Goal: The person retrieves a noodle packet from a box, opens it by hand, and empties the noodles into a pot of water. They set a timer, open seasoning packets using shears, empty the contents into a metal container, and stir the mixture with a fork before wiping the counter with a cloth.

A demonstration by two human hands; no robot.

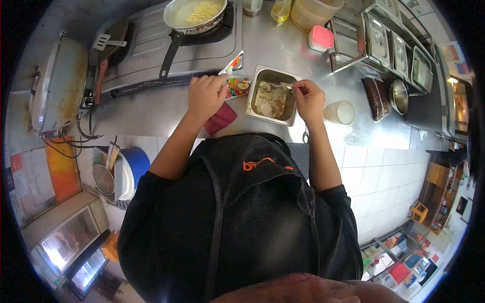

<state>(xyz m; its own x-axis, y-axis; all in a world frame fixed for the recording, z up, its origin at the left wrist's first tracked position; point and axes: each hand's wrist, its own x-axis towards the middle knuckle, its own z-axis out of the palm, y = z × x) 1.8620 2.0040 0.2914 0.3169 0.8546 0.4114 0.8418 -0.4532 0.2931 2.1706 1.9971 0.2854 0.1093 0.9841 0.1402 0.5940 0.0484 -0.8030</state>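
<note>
My right hand (309,98) pinches the handle of a fork (266,87) over a rectangular steel pan (251,103). The fork's tines reach toward the left side of the pan, which holds brownish, grainy seasoning or residue (270,103). My left hand (207,96) hovers at the left edge of a colourful noodle packet (237,87), its fingers loosely bent and apart. Whether those fingertips touch the packet is hard to make out. A dark red folded cloth (221,119) lies just below that hand. Right of my right hand stands a pale cup (339,112).
A saucepan (194,14) with noodles (204,12) sits on the gas stove (146,55), its black handle (172,55) pointing toward me. A pink-lidded tub (321,38), a rack of lidded steel containers (379,40), a dark bag (375,98) and a steel bowl (399,97) stand rightward.
</note>
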